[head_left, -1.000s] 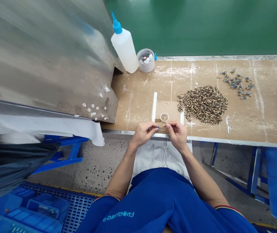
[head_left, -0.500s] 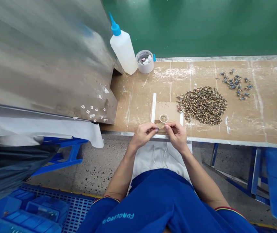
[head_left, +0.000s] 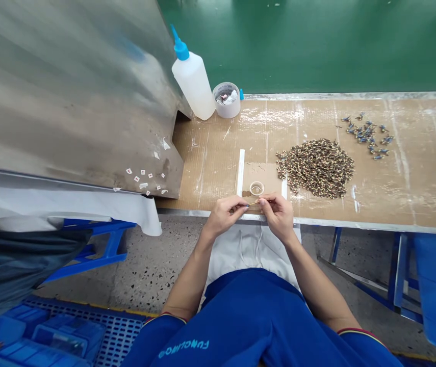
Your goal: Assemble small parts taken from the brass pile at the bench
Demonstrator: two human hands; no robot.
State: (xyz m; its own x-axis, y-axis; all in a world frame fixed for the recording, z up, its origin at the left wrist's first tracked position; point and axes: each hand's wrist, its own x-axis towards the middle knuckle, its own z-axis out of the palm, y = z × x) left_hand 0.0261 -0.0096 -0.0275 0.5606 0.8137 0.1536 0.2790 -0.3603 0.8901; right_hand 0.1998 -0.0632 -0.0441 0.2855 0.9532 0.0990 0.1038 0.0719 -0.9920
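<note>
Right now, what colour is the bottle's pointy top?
The pointy top is blue, best seen in the head view.

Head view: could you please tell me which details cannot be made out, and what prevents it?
All in the head view:
Small piece in the left hand: mostly covered by that hand.
Right end of the thin stick: hidden by the right hand.
Print on the round tub: too small to read.
Person in dark clothing: cut off by the left edge.

Blue-topped bottle [head_left: 195, 85] just beside round tub [head_left: 227, 110]; blue bins [head_left: 61, 337], lower left
</note>
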